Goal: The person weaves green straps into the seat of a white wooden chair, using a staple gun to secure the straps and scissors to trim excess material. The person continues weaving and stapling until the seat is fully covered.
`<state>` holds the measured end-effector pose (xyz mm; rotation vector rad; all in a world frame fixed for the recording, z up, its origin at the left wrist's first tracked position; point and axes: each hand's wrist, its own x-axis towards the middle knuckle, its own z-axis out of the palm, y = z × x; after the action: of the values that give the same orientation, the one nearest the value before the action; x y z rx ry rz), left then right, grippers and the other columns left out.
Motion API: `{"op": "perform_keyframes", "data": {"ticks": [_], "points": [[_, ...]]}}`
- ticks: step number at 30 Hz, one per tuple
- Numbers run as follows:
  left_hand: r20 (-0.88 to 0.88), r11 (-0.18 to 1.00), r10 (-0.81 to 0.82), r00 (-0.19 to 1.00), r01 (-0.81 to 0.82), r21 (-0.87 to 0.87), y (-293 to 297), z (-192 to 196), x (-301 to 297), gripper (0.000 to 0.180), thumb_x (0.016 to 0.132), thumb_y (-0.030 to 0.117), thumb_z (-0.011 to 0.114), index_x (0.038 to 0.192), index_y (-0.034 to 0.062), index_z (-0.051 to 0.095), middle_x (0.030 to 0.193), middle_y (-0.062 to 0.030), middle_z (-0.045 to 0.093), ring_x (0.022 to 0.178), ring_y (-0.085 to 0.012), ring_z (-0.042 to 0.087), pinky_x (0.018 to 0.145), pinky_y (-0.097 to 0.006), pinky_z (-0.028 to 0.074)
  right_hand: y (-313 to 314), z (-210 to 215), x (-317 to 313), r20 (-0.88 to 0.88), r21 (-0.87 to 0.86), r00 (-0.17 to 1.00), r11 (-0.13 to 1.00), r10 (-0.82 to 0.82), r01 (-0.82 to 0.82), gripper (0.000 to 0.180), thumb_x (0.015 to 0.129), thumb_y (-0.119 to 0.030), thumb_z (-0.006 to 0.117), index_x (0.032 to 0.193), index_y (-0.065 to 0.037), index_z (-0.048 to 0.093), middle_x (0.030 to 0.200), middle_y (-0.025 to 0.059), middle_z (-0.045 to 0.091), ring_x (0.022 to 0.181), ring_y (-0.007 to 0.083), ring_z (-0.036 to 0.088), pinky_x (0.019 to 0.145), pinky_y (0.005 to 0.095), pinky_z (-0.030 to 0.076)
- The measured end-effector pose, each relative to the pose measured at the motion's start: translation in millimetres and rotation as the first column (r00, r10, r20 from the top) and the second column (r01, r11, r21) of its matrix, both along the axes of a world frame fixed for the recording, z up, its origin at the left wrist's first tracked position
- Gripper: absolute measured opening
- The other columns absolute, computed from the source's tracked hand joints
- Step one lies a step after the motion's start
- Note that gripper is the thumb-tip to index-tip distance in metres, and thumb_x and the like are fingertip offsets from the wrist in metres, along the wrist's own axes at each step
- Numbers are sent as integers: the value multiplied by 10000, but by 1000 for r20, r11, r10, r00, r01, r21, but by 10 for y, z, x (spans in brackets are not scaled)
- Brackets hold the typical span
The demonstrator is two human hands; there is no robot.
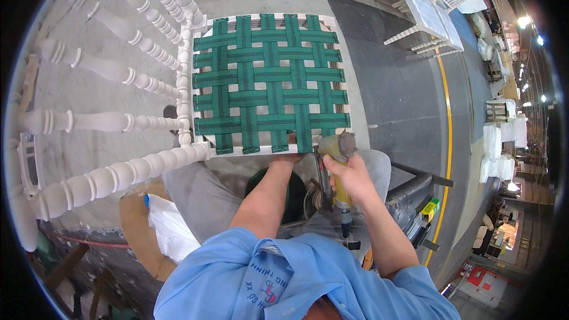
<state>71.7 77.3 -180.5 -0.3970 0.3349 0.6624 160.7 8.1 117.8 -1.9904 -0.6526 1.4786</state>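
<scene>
Your right hand [351, 176] grips the gun [334, 147], webbing [275, 92] ahead-left! Your left hand [288, 157] is underneath; can't tell its grip.

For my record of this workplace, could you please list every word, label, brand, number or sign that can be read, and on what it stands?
Blue shirt: dark lettering around a red-and-blue emblem; I do not copy out its wording.
Yellow-green box: any print is too small to read.
Red panel in the background: too small and blurred to read.
Green webbing and yellow tool: no readable text visible.
</scene>
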Motion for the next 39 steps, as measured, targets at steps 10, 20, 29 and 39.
{"op": "perform_keyframes", "data": {"ticks": [10,20,29,39], "points": [[-149,988,-30,988,52,143,34,-66,50,372,1033,420,553,1242,148,696,1206,-62,744,1144,-260,680,1013,-461,551,60,-192,-73,81,-56,994,996,70,-65,336,1011,-278,740,1186,-7,648,795,18,633,564,118,581,497,309,483],[-418,870,-109,902,290,398,29,64,-2,392,1030,451,525,1217,157,705,1217,-75,741,1180,-267,659,1067,-450,517,83,-165,-153,85,-77,991,992,103,-96,350,1003,-291,745,1180,-8,639,791,16,632,555,113,579,487,300,474],[-365,971,-132,922,195,142,60,30,24,425,1040,469,505,1205,134,706,1236,-72,723,1180,-303,652,1083,-518,496,81,-165,-283,48,-62,996,996,71,-68,270,1018,-257,722,1097,-4,666,900,41,684,576,124,577,516,311,472],[-259,876,-475,841,479,-49,-83,301,-298,313,1011,333,653,1122,47,713,1108,-164,772,983,-359,751,903,-570,608,-238,118,48,23,125,998,990,-66,63,315,1042,-292,707,1149,-4,643,966,60,680,577,133,584,490,300,473]]}}
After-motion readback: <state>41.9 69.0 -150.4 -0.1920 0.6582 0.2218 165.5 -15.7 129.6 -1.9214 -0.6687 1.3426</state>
